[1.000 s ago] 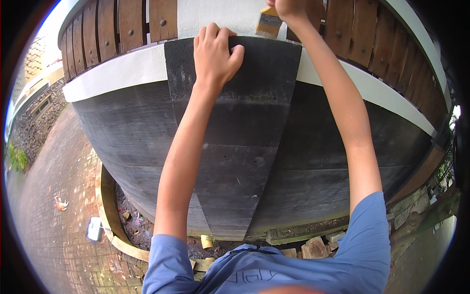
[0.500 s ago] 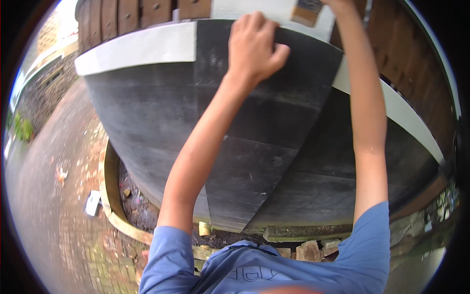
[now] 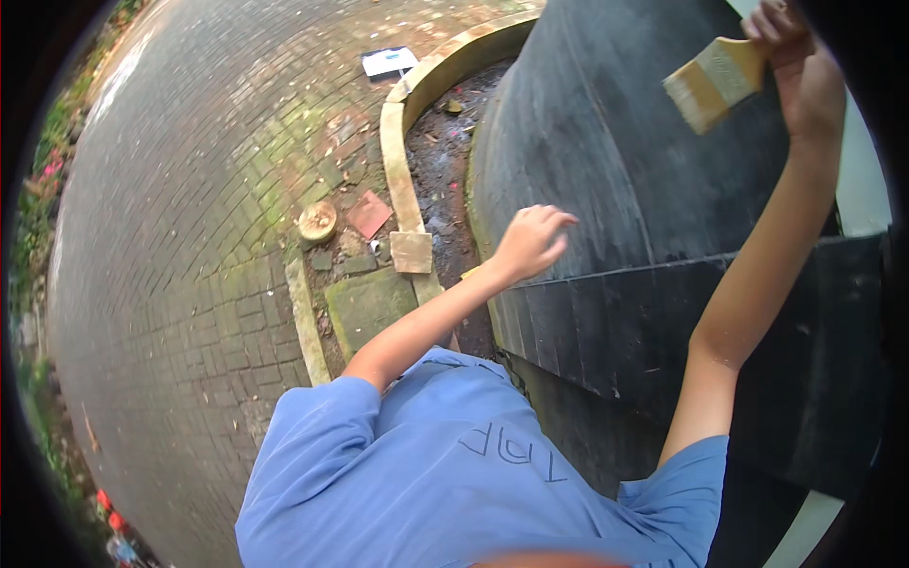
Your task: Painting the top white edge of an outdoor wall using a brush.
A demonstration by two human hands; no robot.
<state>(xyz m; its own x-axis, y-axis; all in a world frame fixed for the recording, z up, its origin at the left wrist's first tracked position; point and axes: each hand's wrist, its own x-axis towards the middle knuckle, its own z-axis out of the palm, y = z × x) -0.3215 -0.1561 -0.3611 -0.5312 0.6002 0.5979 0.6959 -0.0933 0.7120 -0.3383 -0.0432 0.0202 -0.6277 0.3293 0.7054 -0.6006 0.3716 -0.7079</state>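
A loose, short-sleeved blue T-shirt [image 3: 445,473] is worn, its cloth lightly creased across the chest and shoulders. Faint lettering in a darker outline is seen on the front, upside down from the head camera. The sleeves end above the elbows, and both forearms are left bare. No glove, watch or ring can be made out on the left hand [image 3: 530,241] or the right hand [image 3: 795,57].
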